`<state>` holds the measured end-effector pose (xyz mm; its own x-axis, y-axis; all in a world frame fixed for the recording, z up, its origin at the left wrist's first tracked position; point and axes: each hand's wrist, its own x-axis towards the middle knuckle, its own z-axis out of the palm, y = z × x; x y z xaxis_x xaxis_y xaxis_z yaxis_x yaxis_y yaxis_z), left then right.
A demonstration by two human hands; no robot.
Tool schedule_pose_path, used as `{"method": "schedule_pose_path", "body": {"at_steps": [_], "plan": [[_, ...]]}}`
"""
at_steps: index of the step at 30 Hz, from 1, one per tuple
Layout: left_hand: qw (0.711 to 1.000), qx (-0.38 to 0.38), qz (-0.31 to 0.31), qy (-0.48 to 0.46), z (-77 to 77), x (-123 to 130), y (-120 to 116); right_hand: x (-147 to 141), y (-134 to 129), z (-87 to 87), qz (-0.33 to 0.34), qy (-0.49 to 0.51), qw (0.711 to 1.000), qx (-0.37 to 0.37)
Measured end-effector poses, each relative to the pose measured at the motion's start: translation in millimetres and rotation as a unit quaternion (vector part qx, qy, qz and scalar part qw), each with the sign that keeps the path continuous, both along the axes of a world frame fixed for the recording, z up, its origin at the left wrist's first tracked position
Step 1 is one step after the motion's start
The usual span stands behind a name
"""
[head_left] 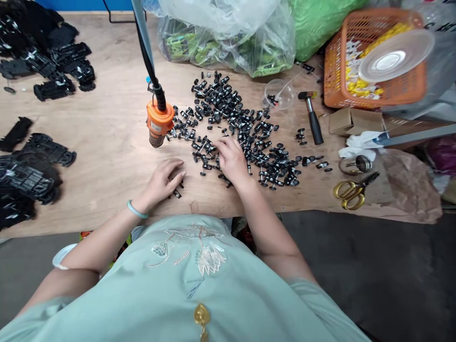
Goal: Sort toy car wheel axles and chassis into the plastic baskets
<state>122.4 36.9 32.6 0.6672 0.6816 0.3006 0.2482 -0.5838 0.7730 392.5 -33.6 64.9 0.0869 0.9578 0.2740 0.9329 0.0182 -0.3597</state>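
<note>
My left hand [164, 179] rests on the wooden table with its fingers curled around small black wheel-and-axle pieces [177, 194]. Parts of these stick out beneath the thumb. To the right, my right hand [232, 159] reaches into the near side of a spread-out pile of wheel-and-axle pieces [245, 123]. Its fingers bend down among them, and the hand hides whatever lies under the fingertips. Each piece in the pile has black wheels, a thin metal axle and a black block. An orange-bodied power screwdriver [158, 124] hangs nose down beyond my left hand.
Black toy-car chassis [32, 173] lie stacked at the left, with more behind. Bags [228, 38] of green car bodies stand at the back. A hammer [313, 118], gold-handled scissors [351, 192], a clear cup [280, 94] and an orange basket [333, 78] are at the right.
</note>
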Motion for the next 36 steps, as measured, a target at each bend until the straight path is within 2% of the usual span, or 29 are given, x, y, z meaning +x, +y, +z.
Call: {"method": "schedule_pose_path", "body": {"at_steps": [3, 5, 9, 12, 14, 17, 20, 22, 24, 28, 30, 32, 34, 36], "plan": [[1.000, 0.022, 0.006, 0.002, 0.8, 14, 33, 16, 37, -8.6, 0.084, -0.005, 0.996, -0.042], [1.000, 0.016, 0.018, 0.014, -1.8, 23, 56, 23, 60, -17.0, 0.105, -0.003, 0.993, -0.053], [0.997, 0.019, 0.067, 0.030, -8.2, 41, 87, 36, 97, -26.3, 0.065, 0.004, 0.997, -0.037], [0.996, 0.007, 0.089, 0.012, -10.9, 49, 96, 40, 112, -19.9, 0.035, 0.017, 0.999, -0.020], [0.996, -0.006, 0.091, -0.017, -12.1, 48, 95, 43, 110, -12.1, 0.013, 0.025, 1.000, 0.000], [0.993, -0.030, 0.099, -0.049, -15.3, 39, 88, 50, 95, -3.9, -0.037, 0.030, 0.999, 0.024], [0.992, -0.046, 0.108, -0.037, -20.4, 38, 83, 56, 79, -4.4, -0.079, 0.025, 0.997, 0.009], [0.993, -0.036, 0.108, -0.015, -23.2, 46, 84, 52, 76, -6.9, -0.092, 0.021, 0.996, 0.010], [0.994, -0.002, 0.105, 0.014, -23.4, 58, 87, 38, 77, -8.8, -0.076, 0.024, 0.997, 0.018], [0.992, 0.062, 0.083, 0.078, -15.2, 69, 93, 3, 85, -10.9, 0.021, 0.030, 0.999, -0.020], [0.992, 0.057, 0.058, 0.098, -10.6, 62, 92, -4, 87, -11.8, 0.030, 0.031, 0.998, -0.041], [0.992, 0.039, 0.041, 0.109, -8.6, 48, 90, -4, 87, -12.6, 0.011, 0.033, 0.998, -0.047], [0.992, 0.028, 0.039, 0.112, -9.5, 35, 86, -6, 89, -13.7, 0.001, 0.035, 0.998, -0.046], [0.992, 0.030, 0.048, 0.109, -12.0, 26, 84, -13, 94, -15.3, 0.025, 0.041, 0.998, -0.047]]}}
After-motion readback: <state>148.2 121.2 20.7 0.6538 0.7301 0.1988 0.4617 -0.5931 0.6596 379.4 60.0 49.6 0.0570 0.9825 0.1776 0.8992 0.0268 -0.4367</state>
